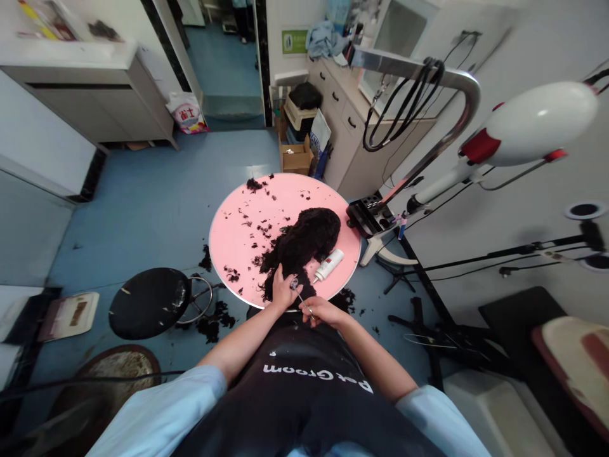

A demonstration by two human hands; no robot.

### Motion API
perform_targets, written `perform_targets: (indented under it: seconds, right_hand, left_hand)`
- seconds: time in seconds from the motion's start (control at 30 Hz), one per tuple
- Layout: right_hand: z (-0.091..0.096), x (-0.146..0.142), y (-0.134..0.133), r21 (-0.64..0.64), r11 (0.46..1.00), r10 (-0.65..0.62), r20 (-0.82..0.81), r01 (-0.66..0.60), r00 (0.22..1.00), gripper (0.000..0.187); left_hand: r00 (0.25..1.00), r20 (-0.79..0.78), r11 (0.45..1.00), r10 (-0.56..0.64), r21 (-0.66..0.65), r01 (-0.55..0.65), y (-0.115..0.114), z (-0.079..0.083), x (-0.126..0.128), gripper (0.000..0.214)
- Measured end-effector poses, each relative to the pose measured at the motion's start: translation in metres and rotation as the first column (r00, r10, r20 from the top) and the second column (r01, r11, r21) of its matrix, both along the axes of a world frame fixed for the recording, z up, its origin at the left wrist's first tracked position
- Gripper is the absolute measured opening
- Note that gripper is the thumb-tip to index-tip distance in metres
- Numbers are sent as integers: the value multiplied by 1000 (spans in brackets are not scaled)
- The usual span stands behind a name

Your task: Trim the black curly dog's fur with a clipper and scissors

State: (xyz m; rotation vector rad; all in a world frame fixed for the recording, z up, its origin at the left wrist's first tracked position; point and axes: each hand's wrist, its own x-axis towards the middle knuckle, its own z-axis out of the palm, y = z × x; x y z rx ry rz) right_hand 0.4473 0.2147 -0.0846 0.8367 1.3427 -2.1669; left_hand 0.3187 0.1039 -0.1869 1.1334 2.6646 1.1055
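Note:
A black curly-coated dog [311, 235] lies on a pink round table [238, 222], its outline hard to read against the dark fur. At its near end, my left hand [284, 291] is closed on the black coat; which part of the body it grips cannot be made out. My right hand [323, 311] holds a slim metal hemostat [301, 298] by its finger loops. Its tip points up and left, close beside my left hand, with a small pale bit there. A white nozzle bottle [329, 264] lies on its side right of the dog.
Loose black hair clumps [254, 185] litter the tabletop and floor. A metal grooming arm [457, 82] with black loops rises at the table's right, near a white dryer [537, 124]. A black round stool [150, 301] stands left. Drawers [352, 120] and a cardboard box [295, 157] stand behind.

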Motion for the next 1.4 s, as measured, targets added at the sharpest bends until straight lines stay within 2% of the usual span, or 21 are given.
perform_targets:
  seconds: [0.1, 0.27, 0.4, 0.53, 0.63, 0.73, 0.93, 1.2, 1.4]
  right_hand:
    - [3, 11, -3, -220, 969, -117, -8, 112, 993, 35]
    - [-1, 10, -9, -481, 847, -245, 25, 227, 969, 49]
    - [-8, 4, -15, -569, 777, -289, 58, 269, 956, 50]
    - [-11, 3, -20, -583, 751, -328, 82, 312, 941, 41]
    - [-9, 4, -23, -558, 757, -351, 89, 339, 932, 28]
    - [-3, 7, -26, -521, 781, -351, 89, 344, 932, 23]
    - [3, 8, -28, -443, 841, -303, 91, 311, 949, 28]
    - [-2, 2, -29, -341, 893, -281, 85, 293, 956, 28]
    - [-5, 3, -34, -210, 946, -250, 17, 248, 968, 39]
  left_hand:
    - [998, 50, 999, 37, 18, -38, -2, -2, -1, 33]
    - [993, 93, 997, 74, 14, -75, 0, -5, 0, 32]
    - [993, 99, 997, 68, 26, -71, 1, -5, 0, 32]
    - [992, 110, 997, 61, 34, -65, 0, -4, 1, 31]
    - [992, 110, 998, 53, 25, -56, -1, -3, 1, 30]
    - [992, 109, 998, 63, 10, -64, -1, -4, 1, 31]
    - [994, 93, 998, 58, 22, -60, -1, -6, 1, 28]
    - [994, 88, 997, 69, 29, -72, -1, -7, 1, 28]
    - [994, 83, 995, 72, 57, -77, -2, -14, 0, 30]
